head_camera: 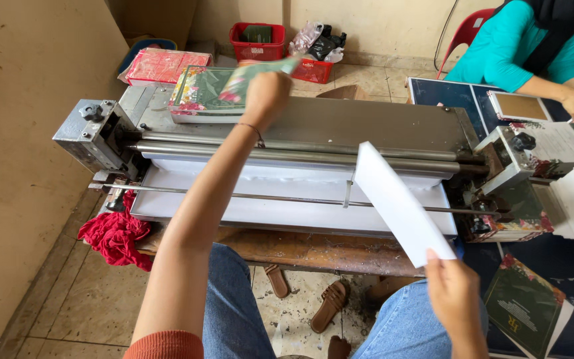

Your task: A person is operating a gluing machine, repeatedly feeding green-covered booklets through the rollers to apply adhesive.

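Behind metal rollers (287,151), right hand (456,292) holds plain white sheet (400,203).

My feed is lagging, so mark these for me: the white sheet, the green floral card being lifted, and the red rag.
white sheet (401,203), head view, middle of its face.
green floral card (255,75), head view, printed face left of the left hand.
red rag (117,238), head view, centre of the bunched cloth.

Red rag (117,237), sandals (330,306), red basket (257,41).
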